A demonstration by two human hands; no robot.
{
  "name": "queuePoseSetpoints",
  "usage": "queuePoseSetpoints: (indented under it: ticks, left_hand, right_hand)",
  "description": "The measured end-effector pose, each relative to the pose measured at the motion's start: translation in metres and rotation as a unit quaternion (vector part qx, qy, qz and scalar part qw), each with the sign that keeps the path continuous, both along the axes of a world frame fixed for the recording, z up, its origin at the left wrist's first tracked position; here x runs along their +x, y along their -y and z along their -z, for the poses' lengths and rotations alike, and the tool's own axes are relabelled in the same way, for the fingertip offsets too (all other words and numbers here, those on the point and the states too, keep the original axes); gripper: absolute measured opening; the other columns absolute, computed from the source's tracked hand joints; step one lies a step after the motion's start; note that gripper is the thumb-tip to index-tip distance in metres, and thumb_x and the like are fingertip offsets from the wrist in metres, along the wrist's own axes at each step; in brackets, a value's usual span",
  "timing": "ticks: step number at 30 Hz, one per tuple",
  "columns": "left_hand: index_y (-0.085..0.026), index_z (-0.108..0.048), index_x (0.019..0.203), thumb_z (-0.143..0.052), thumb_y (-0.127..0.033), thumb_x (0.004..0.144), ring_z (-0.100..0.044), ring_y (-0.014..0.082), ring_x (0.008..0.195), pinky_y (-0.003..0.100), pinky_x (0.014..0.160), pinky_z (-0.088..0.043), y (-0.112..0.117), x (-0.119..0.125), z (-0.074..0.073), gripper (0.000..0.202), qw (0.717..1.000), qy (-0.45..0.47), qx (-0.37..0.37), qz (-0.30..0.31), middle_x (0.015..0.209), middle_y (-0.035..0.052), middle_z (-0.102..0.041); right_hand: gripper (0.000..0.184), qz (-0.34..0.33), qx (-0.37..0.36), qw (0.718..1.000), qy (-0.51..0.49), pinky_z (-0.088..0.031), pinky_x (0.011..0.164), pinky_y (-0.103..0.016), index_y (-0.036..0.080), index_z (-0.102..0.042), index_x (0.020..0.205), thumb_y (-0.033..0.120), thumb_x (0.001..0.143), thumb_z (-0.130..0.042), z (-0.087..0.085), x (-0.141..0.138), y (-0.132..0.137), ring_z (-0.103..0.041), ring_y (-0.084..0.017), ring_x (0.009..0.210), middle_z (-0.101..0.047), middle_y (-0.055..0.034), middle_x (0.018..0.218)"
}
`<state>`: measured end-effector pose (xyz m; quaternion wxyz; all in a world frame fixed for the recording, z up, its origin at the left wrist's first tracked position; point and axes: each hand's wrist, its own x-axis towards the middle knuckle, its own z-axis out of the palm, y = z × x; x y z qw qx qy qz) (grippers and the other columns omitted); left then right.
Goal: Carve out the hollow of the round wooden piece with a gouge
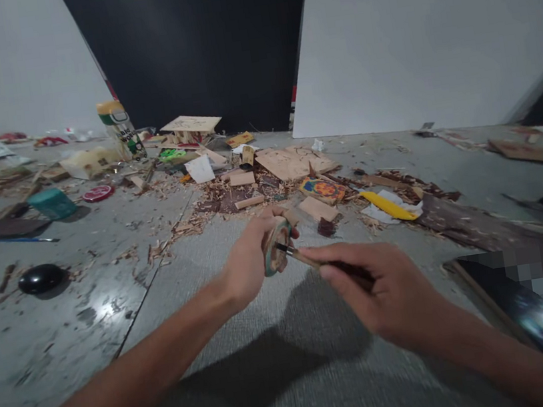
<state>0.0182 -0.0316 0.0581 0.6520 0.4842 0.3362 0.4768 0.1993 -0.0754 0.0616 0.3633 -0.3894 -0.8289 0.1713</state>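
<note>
My left hand is closed around a small round wooden piece with a green-blue rim, holding it on edge above the floor. My right hand grips a paintbrush by its wooden handle. The brush's dark tip meets or nearly meets the face of the round piece; contact is hard to tell. Some fingers of the left hand are hidden behind the piece. Just beyond the hands lie a pale wood block and a colourfully painted board.
Wood shavings and scraps cover the floor ahead. To the left are a black rounded object, a teal container and a bottle. A yellow tool and a dark glossy panel lie at right.
</note>
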Motion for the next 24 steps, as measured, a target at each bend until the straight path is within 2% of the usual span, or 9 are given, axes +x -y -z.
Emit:
queuePoseSetpoints:
  ticks: [1, 3, 6, 8, 11, 13, 15, 17, 24]
  left_hand:
    - [-0.019, -0.055, 0.078, -0.044, -0.031, 0.079, -0.039, 0.0131, 0.053, 0.027, 0.054, -0.037, -0.001, 0.0, 0.001, 0.016, 1.0, 0.016, -0.006, 0.0, 0.063, -0.0008, -0.047]
    - [-0.019, -0.057, 0.082, -0.043, -0.031, 0.08, -0.043, 0.0144, 0.055, 0.027, 0.052, -0.038, -0.002, 0.0, 0.003, 0.019, 0.998, 0.053, -0.023, -0.001, 0.066, 0.0011, -0.051]
    - [-0.017, -0.059, 0.082, -0.042, -0.032, 0.084, -0.048, 0.0167, 0.059, 0.027, 0.05, -0.041, -0.004, -0.001, 0.002, 0.023, 0.995, 0.082, -0.05, 0.012, 0.071, 0.0048, -0.056]
    - [-0.016, -0.06, 0.081, -0.042, -0.031, 0.085, -0.05, 0.0172, 0.06, 0.028, 0.05, -0.043, -0.005, -0.001, 0.001, 0.024, 0.994, 0.087, -0.062, 0.021, 0.072, 0.0063, -0.058]
    - [-0.015, -0.06, 0.085, -0.042, -0.029, 0.085, -0.053, 0.0182, 0.062, 0.028, 0.05, -0.045, -0.004, -0.002, -0.001, 0.022, 0.992, 0.101, -0.075, 0.018, 0.075, 0.0069, -0.06]
    - [-0.016, -0.06, 0.086, -0.043, -0.029, 0.084, -0.054, 0.0181, 0.062, 0.028, 0.049, -0.045, -0.003, -0.002, -0.002, 0.022, 0.992, 0.102, -0.078, 0.017, 0.076, 0.0072, -0.061]
    - [-0.014, -0.061, 0.084, -0.044, -0.029, 0.084, -0.052, 0.0166, 0.061, 0.027, 0.049, -0.046, -0.002, -0.002, -0.003, 0.023, 0.993, 0.089, -0.071, 0.021, 0.078, 0.0082, -0.062]
    - [-0.012, -0.063, 0.085, -0.044, -0.031, 0.086, -0.051, 0.0155, 0.06, 0.026, 0.048, -0.045, -0.001, -0.002, -0.004, 0.028, 0.995, 0.076, -0.059, 0.022, 0.08, 0.0092, -0.062]
    - [-0.012, -0.061, 0.092, -0.045, -0.034, 0.088, -0.054, 0.0155, 0.063, 0.023, 0.047, -0.043, 0.0, -0.002, -0.006, 0.027, 0.996, 0.036, -0.075, 0.026, 0.08, 0.0087, -0.062]
  right_hand:
    - [0.031, 0.004, -0.067, 0.997, -0.035, -0.053, 0.058, -0.025, 0.016, -0.074, 0.114, 0.015, 0.094, -0.051, -0.001, -0.001, -0.002, -0.069, -0.016, 0.072, -0.077, -0.0091, 0.091]
    - [0.031, -0.008, -0.183, 0.979, -0.093, -0.042, 0.044, -0.021, 0.016, -0.073, 0.117, 0.022, 0.095, -0.051, -0.001, -0.001, -0.006, -0.058, -0.011, 0.053, -0.07, -0.0034, 0.071]
    - [0.033, -0.023, -0.254, 0.957, -0.137, -0.031, 0.038, -0.019, 0.016, -0.071, 0.12, 0.03, 0.096, -0.052, -0.004, 0.002, -0.009, -0.041, -0.008, 0.042, -0.051, 0.0045, 0.053]
    - [0.033, 0.0, -0.215, 0.971, -0.105, -0.035, 0.041, -0.019, 0.017, -0.072, 0.121, 0.03, 0.096, -0.053, -0.009, 0.006, -0.008, -0.048, -0.01, 0.048, -0.056, 0.002, 0.057]
    - [0.035, 0.026, -0.122, 0.992, 0.002, -0.046, 0.048, -0.022, 0.02, -0.071, 0.125, 0.024, 0.095, -0.052, -0.02, 0.01, -0.002, -0.066, -0.015, 0.065, -0.075, -0.006, 0.084]
    - [0.04, 0.015, -0.068, 0.996, 0.058, -0.054, 0.06, -0.024, 0.022, -0.069, 0.129, 0.018, 0.094, -0.05, -0.024, 0.011, 0.002, -0.072, -0.016, 0.079, -0.078, -0.0057, 0.103]
    - [0.042, 0.003, -0.02, 0.996, 0.087, -0.057, 0.072, -0.026, 0.023, -0.067, 0.131, 0.014, 0.093, -0.05, -0.026, 0.012, 0.005, -0.073, -0.016, 0.088, -0.078, -0.0031, 0.11]
    - [0.042, -0.003, 0.013, 0.995, 0.099, -0.056, 0.076, -0.027, 0.023, -0.066, 0.131, 0.013, 0.094, -0.051, -0.025, 0.012, 0.006, -0.074, -0.015, 0.09, -0.078, -0.001, 0.11]
    - [0.039, -0.006, 0.067, 0.989, 0.134, -0.05, 0.06, -0.028, 0.026, -0.068, 0.129, 0.013, 0.096, -0.05, -0.022, 0.013, 0.011, -0.071, -0.014, 0.07, -0.079, 0.0027, 0.089]
